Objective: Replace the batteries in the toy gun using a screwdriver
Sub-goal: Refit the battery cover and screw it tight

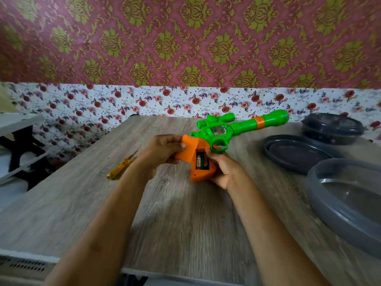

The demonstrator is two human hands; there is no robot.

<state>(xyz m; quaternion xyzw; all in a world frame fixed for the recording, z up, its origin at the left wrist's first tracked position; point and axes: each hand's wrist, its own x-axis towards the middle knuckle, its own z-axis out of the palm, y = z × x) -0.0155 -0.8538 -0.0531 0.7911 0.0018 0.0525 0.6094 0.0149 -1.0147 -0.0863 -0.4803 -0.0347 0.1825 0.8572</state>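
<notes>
Toy gun (214,131) over the table (185,213), barrel pointing away and right. My right hand (224,170) wraps the gun's orange grip from its right side, fingers curled on it. My left hand (165,149) pinches the orange battery cover (186,150) just left of the gun's open compartment, cover edge touching the grip. Batteries (199,162) sit inside. Yellow screwdriver (121,167) lies well left of the gun. Three grey dishes (299,153) sit right of the gun.
</notes>
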